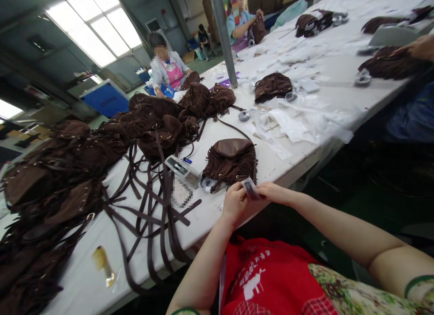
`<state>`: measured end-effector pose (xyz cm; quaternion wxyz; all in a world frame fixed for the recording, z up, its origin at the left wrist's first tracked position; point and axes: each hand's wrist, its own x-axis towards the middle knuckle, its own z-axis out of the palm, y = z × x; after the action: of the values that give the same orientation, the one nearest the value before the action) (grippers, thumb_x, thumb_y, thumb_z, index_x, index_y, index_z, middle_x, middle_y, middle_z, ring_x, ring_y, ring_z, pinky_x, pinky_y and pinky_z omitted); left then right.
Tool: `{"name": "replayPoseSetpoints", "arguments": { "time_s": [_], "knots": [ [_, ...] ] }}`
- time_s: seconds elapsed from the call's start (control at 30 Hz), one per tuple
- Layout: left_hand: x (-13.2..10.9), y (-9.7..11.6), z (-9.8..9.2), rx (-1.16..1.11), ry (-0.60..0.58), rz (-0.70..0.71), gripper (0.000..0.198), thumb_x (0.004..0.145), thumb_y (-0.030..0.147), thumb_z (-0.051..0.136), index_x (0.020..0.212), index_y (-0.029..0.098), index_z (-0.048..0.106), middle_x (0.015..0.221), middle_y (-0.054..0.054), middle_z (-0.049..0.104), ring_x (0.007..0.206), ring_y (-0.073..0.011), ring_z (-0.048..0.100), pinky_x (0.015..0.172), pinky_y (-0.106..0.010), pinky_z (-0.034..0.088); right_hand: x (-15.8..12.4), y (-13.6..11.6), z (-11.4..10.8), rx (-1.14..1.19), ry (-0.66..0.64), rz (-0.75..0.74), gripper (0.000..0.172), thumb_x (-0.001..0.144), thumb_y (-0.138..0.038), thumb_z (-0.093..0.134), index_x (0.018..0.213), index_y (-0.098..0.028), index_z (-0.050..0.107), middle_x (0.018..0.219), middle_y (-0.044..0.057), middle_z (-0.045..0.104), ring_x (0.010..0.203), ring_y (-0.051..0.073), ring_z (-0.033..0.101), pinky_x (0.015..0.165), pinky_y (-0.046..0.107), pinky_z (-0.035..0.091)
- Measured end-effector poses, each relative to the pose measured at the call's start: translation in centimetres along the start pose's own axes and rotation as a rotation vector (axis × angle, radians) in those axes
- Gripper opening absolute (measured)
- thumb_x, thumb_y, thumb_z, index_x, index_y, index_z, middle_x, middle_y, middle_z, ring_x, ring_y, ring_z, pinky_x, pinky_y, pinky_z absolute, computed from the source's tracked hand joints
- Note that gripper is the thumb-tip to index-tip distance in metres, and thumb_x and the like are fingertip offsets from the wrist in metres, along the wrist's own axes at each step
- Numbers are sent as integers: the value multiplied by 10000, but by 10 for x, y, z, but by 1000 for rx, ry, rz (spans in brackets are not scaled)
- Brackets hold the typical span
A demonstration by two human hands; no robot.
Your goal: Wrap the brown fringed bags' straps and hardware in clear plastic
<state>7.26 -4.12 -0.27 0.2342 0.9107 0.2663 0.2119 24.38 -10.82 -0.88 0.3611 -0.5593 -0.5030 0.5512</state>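
Left hand [234, 201] and right hand [271, 191]: fingers closed narrowly on opposite sides of one small clear packet [250, 189] with dark contents. Packet location: raised at the near table edge, just beside the near end of a brown fringed bag [233, 159]. Whether the packet is sealed cannot be determined. The bag lies on the table [271, 166]; a wrapped coil [208, 184] sits at its near left corner. Status, by judgement: handling of the packet is in progress and incomplete, as it is in neither the bag nor a box. Remaining stock: a large pile of similar bags [81, 148] lies to the left, with loose straps [149, 220] trailing toward the near edge; its processing state cannot be confirmed
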Motion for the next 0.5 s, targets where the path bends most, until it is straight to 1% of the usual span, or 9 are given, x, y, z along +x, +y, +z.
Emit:
{"name": "replayPoseSetpoints", "arguments": {
  "time_s": [0.1,0.13,0.2,0.27,0.3,0.33,0.37,0.43,0.5],
  "knots": [
    [-1,-4,7,-112,90,-83,210,741,60,577,832,190,714,966,-58,676,908,-176,601,837,-285,471,-1,-5,0,-213,25,-119,264,784,-272,460,574,-160,573,558,4,537,553,124,461,543,245,327],
    [-1,-5,9,-186,117,-136,171,749,96,586,810,185,719,941,-56,684,882,-173,607,820,-281,471,-3,-7,0,-294,89,-177,270,799,-266,456,589,-161,589,589,12,566,586,131,484,573,249,337],
    [0,-8,13,-404,170,-296,114,759,204,618,773,165,724,859,-51,697,801,-169,613,763,-272,475,-9,-10,0,-382,300,-260,267,828,-298,475,661,-161,632,667,26,617,644,143,521,616,254,352],
    [0,-9,16,-674,211,-483,181,720,299,668,778,137,727,781,-44,700,726,-162,607,713,-265,474,-17,-7,3,-356,465,-251,290,832,-371,519,685,-158,649,675,33,628,650,146,537,612,250,361],
    [0,-9,17,-801,221,-565,227,682,323,700,790,125,728,757,-40,699,698,-157,601,695,-260,471,-20,-3,6,-298,472,-195,324,829,-410,534,665,-154,646,632,29,615,604,138,532,578,246,360],
    [0,-9,18,-910,226,-631,267,638,333,732,795,117,729,742,-36,699,676,-149,594,681,-252,466,-23,2,11,-206,424,-108,361,825,-447,540,645,-151,641,570,19,588,532,124,510,525,240,347],
    [-1,-8,19,-997,228,-676,293,598,335,760,787,113,728,732,-32,697,659,-139,588,668,-243,459,-25,8,16,-79,325,-12,378,822,-473,543,660,-148,646,521,5,561,460,109,479,470,233,326],
    [-3,-6,20,-1123,232,-729,317,548,336,795,767,118,723,718,-21,690,625,-119,576,644,-227,446,-26,19,29,257,101,126,354,809,-486,574,843,-149,675,519,-21,562,370,78,420,390,212,280],
    [-4,-2,19,-1205,219,-758,334,542,345,806,778,127,716,714,-15,685,605,-111,573,626,-225,443,-24,26,40,604,-23,137,381,771,-424,657,1064,-182,633,621,-29,610,375,54,415,367,186,270]
  ]
}}
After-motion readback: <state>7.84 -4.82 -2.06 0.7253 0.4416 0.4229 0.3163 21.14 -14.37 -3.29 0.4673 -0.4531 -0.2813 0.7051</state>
